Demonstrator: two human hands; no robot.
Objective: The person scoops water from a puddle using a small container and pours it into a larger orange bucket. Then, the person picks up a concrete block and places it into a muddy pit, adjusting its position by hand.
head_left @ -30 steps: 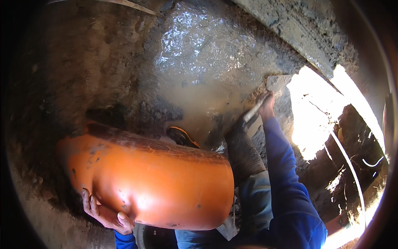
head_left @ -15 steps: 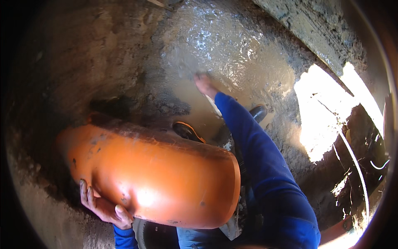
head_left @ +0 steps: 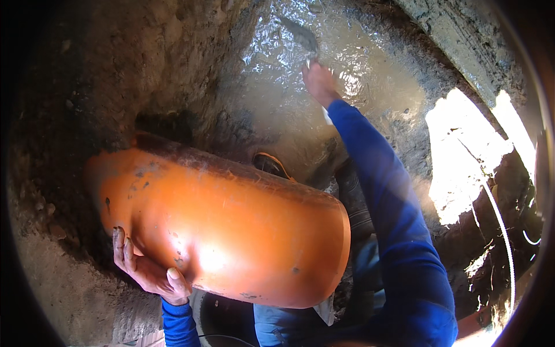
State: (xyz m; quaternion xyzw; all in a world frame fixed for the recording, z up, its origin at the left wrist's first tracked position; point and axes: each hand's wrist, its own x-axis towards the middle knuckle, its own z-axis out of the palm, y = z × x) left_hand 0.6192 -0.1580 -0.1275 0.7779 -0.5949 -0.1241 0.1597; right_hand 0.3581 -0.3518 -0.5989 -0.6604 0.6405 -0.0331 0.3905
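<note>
Nearest, at the lower left, is the left hand (head_left: 149, 272) of the person. Its fingers and thumb are spread apart and rest against the near side of a thick, glossy orange plastic pipe (head_left: 248, 225). The pipe lies across the near left part of the scene, in front of the blue trousers (head_left: 274, 327); what supports it is hidden. Its right end is joined to nothing that I can see; its left end goes into shadow, so I cannot tell if it is connected there.

Just beyond the pipe a dark boot with orange trim (head_left: 270, 164) shows partly. To the right, a pale twisted rope (head_left: 502, 231) hangs near the earth.

Farther, the right hand (head_left: 321, 84) has its fingers closed around the whitish handle of a trowel with a grey metal blade (head_left: 300, 36). The blade, somewhat blurred, is over shallow muddy water (head_left: 277, 104) at the far side. In my judgement, the work on the ground is only partly done: water stands there and the mud looks uneven.
</note>
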